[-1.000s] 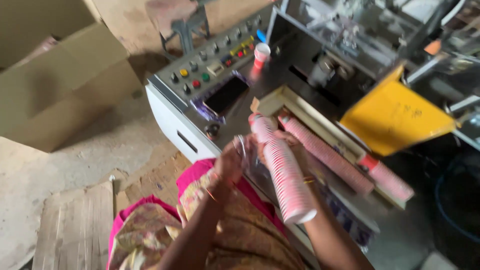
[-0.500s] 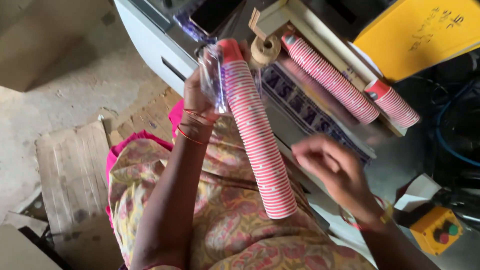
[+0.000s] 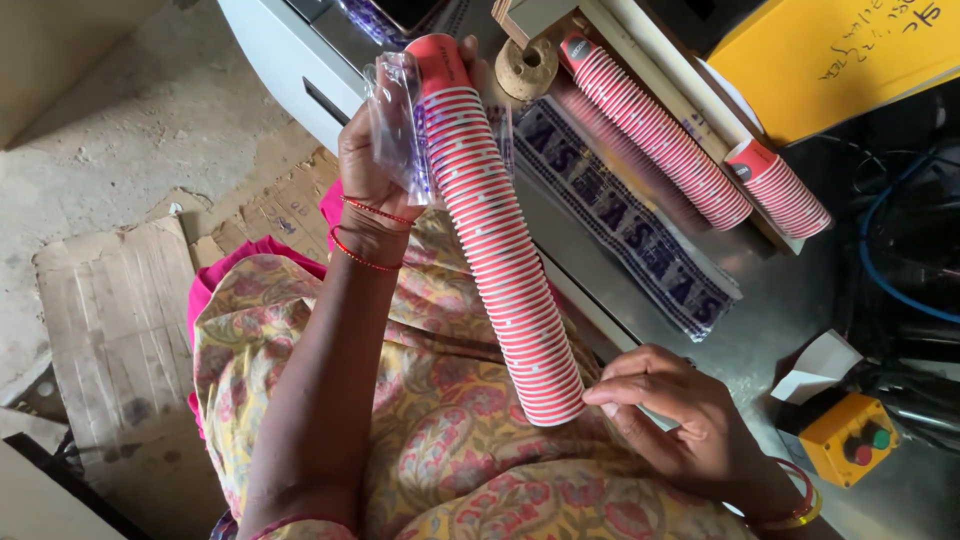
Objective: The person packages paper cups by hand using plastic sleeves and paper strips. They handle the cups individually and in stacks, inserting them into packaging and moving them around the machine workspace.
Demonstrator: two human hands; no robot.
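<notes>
Gripped at top w/ clear crinkly sleeve [image 3: 398, 125] by left hand [image 3: 372, 160]: long ribbed red-white cup stack [image 3: 500, 240], slanting across lap. Right hand [image 3: 680, 415] fingertips touch its bottom rim, loosely curled, holding nothing. More stacks [image 3: 660, 130] on metal bench [image 3: 760, 300].

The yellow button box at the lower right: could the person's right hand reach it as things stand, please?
Probably yes: the right hand lies beside the yellow button box, with only bare metal surface between them, though its fingertips now touch the stack of red cups.
</notes>
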